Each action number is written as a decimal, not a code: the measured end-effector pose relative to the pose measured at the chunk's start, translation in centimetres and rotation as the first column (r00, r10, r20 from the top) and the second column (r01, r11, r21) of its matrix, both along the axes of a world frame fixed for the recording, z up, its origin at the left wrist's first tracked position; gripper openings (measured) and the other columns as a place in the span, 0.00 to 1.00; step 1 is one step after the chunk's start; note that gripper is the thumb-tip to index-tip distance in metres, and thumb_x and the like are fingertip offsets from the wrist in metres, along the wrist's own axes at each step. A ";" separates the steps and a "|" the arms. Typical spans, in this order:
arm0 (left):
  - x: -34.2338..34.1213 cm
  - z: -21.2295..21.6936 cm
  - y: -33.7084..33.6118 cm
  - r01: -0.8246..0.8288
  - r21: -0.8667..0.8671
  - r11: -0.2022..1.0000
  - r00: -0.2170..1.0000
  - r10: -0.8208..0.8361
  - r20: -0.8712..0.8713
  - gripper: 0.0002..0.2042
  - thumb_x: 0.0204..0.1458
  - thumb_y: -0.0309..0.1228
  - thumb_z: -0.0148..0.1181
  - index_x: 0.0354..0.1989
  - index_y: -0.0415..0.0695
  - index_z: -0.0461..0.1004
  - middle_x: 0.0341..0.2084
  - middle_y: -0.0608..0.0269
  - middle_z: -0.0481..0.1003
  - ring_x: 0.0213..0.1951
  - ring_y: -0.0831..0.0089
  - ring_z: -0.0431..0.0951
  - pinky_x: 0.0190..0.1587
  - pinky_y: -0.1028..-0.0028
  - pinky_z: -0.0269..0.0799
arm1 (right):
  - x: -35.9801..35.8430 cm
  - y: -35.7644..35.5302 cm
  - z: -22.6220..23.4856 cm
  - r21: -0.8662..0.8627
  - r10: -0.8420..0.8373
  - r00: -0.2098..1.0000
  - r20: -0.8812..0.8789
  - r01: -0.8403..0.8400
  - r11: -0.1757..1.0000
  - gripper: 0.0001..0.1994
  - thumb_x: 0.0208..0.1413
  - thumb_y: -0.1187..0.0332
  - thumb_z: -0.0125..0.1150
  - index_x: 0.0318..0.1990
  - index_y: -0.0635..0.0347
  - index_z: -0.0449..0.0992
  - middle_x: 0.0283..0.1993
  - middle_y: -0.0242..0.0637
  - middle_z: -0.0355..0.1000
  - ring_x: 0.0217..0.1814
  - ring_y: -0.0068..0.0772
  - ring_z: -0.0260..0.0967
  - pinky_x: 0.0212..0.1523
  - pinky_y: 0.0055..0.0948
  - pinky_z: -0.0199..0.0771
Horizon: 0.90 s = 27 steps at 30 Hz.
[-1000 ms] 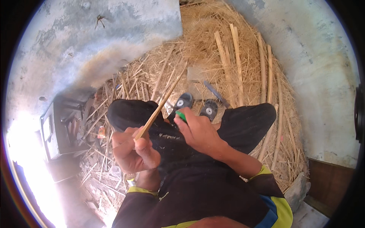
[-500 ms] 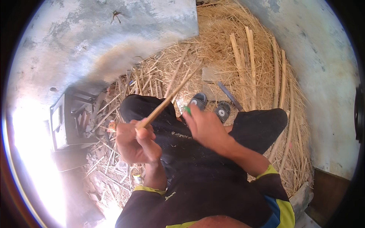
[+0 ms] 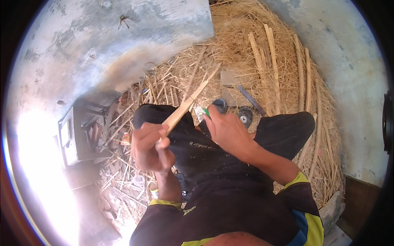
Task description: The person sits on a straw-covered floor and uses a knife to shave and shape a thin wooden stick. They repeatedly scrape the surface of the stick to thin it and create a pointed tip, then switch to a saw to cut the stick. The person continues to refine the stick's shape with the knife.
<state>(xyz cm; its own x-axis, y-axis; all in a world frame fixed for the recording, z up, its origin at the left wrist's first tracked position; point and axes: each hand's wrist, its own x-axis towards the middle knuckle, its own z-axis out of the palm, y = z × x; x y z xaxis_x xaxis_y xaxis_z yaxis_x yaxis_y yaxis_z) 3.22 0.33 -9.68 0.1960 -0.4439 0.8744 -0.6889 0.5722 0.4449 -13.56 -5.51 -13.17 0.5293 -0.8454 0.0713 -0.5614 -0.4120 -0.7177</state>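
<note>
While left grip pinches wooden strip near end, right grip clasps green object

Smooth wd strip, plastic-lkg handle, matt cloth trousers, matt wall

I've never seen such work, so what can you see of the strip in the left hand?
The strip is long, narrow and pale yellow, apparently split bamboo or wood. The left hand pinches its near end; it slants forward and rightward over the trousers and straw-like litter. Whether the green object in the right hand touches it is unclear.
</note>
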 end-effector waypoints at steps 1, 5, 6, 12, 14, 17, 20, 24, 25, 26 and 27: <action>-0.1 -0.1 0.1 0.012 0.003 1.000 1.000 -0.012 0.008 0.16 0.60 0.40 0.56 0.35 0.36 0.69 0.27 0.56 0.71 0.18 0.81 0.63 0.20 0.82 0.57 | 0.1 0.9 0.9 -0.037 0.002 1.000 -0.014 -0.003 0.999 0.10 0.61 0.66 0.55 0.38 0.64 0.66 0.18 0.53 0.68 0.20 0.57 0.70 0.20 0.48 0.68; -0.6 0.1 -1.1 -0.012 -0.025 1.000 1.000 0.012 -0.010 0.17 0.61 0.41 0.54 0.34 0.36 0.68 0.26 0.56 0.71 0.18 0.81 0.62 0.19 0.82 0.56 | 1.0 0.8 -0.4 -0.102 0.003 0.995 0.103 0.007 0.995 0.09 0.61 0.66 0.54 0.38 0.65 0.66 0.16 0.51 0.67 0.19 0.56 0.69 0.19 0.48 0.67; -0.5 0.1 -1.3 -0.025 -0.032 0.999 1.000 0.024 -0.002 0.17 0.61 0.42 0.54 0.34 0.36 0.68 0.26 0.56 0.71 0.18 0.81 0.62 0.19 0.82 0.55 | 1.1 0.1 -1.3 -0.099 -0.011 0.995 0.096 0.021 0.995 0.09 0.61 0.67 0.54 0.38 0.65 0.66 0.16 0.51 0.67 0.19 0.56 0.69 0.19 0.47 0.67; -0.3 0.4 -1.5 -0.062 -0.045 0.997 0.998 0.061 -0.007 0.17 0.61 0.42 0.53 0.33 0.37 0.68 0.24 0.57 0.71 0.18 0.81 0.62 0.20 0.82 0.56 | 1.5 -0.2 -2.0 -0.155 0.006 0.979 0.204 0.026 0.988 0.09 0.62 0.67 0.52 0.39 0.65 0.66 0.17 0.50 0.68 0.19 0.54 0.69 0.18 0.46 0.67; -0.5 0.4 -1.4 -0.094 -0.018 0.995 0.995 0.093 -0.033 0.17 0.61 0.42 0.54 0.33 0.37 0.68 0.25 0.56 0.71 0.19 0.82 0.62 0.20 0.81 0.57 | 1.4 -2.0 -3.8 -0.169 -0.055 0.991 0.124 0.076 0.983 0.09 0.62 0.66 0.51 0.39 0.65 0.65 0.16 0.48 0.68 0.18 0.52 0.70 0.18 0.45 0.68; -0.3 0.2 -1.1 -0.062 -0.030 0.998 0.987 0.057 -0.150 0.14 0.60 0.35 0.56 0.33 0.33 0.69 0.25 0.54 0.72 0.22 0.74 0.68 0.25 0.75 0.65 | 1.6 -2.0 -3.1 -0.188 -0.043 0.996 0.081 0.058 0.980 0.10 0.63 0.65 0.50 0.39 0.65 0.65 0.16 0.47 0.69 0.18 0.50 0.71 0.18 0.45 0.69; -0.6 -0.1 -1.1 -0.074 -0.039 0.996 0.996 0.072 -0.051 0.14 0.61 0.35 0.55 0.33 0.33 0.69 0.23 0.57 0.70 0.21 0.76 0.67 0.24 0.76 0.62 | 2.1 -1.6 -4.6 -0.179 -0.064 0.986 0.157 0.092 0.979 0.09 0.62 0.66 0.51 0.38 0.65 0.65 0.17 0.51 0.69 0.20 0.55 0.70 0.20 0.48 0.69; -0.8 0.0 -1.1 -0.119 -0.008 0.993 0.982 0.117 -0.148 0.15 0.61 0.36 0.56 0.32 0.33 0.69 0.21 0.59 0.68 0.20 0.78 0.65 0.23 0.78 0.61 | 2.2 -2.9 -4.8 -0.080 -0.117 0.993 0.031 0.119 0.990 0.09 0.62 0.66 0.51 0.38 0.65 0.65 0.18 0.53 0.68 0.21 0.59 0.70 0.21 0.50 0.69; -0.6 0.3 -1.1 -0.135 -0.011 0.991 0.972 0.130 -0.198 0.14 0.61 0.35 0.55 0.32 0.33 0.69 0.22 0.58 0.69 0.20 0.79 0.64 0.23 0.79 0.59 | 2.2 -2.8 -3.8 -0.108 -0.108 0.992 0.061 0.114 0.988 0.09 0.62 0.67 0.50 0.38 0.65 0.65 0.17 0.53 0.67 0.21 0.60 0.69 0.22 0.51 0.69; -0.3 0.3 -0.8 -0.131 -0.014 0.991 0.979 0.127 -0.159 0.13 0.61 0.34 0.55 0.32 0.33 0.69 0.22 0.58 0.69 0.20 0.79 0.64 0.23 0.79 0.59 | 2.5 -2.4 -3.9 -0.121 -0.078 0.991 0.104 0.090 0.988 0.09 0.62 0.67 0.50 0.39 0.65 0.65 0.17 0.53 0.68 0.21 0.60 0.70 0.22 0.51 0.69; 0.0 0.3 -0.4 -0.128 -0.017 0.992 0.985 0.125 -0.120 0.12 0.61 0.32 0.55 0.32 0.33 0.69 0.22 0.58 0.69 0.20 0.79 0.64 0.23 0.79 0.59 | 2.7 -1.6 -4.1 -0.136 -0.047 0.988 0.147 0.067 0.988 0.09 0.62 0.67 0.50 0.39 0.65 0.65 0.18 0.53 0.68 0.22 0.61 0.70 0.22 0.52 0.69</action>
